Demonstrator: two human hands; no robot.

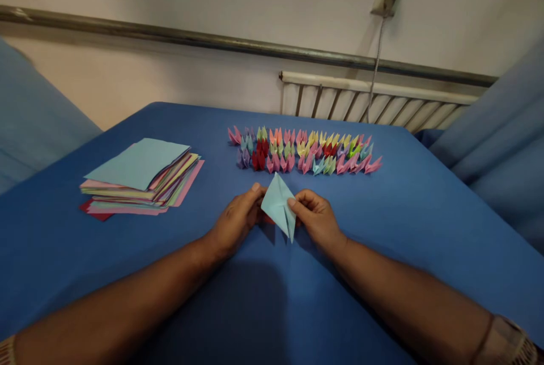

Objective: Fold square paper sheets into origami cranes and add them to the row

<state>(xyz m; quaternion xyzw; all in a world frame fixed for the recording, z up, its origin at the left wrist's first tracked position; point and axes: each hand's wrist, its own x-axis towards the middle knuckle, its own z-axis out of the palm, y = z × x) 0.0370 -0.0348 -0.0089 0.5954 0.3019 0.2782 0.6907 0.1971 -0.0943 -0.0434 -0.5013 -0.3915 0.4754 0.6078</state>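
Observation:
A light blue sheet of origami paper (277, 202), folded into a diamond with a split lower point, is held up between my hands above the blue table. My right hand (319, 217) pinches its right edge, the thumb lying on the front face. At the left edge is my left hand (241, 213), its fingers curled behind the paper and its thumb pointing up beside it. Those left fingertips are partly hidden by the paper. Rows of small folded paper cranes (289, 162) in many colours stand just beyond the hands.
To the left lies a stack of coloured paper sheets (138, 164), light blue on top. The blue-covered table (204, 308) reaches back toward a wall with a metal pipe (204, 38) and a white radiator (340, 83). Blue curtains (501, 144) hang at both sides.

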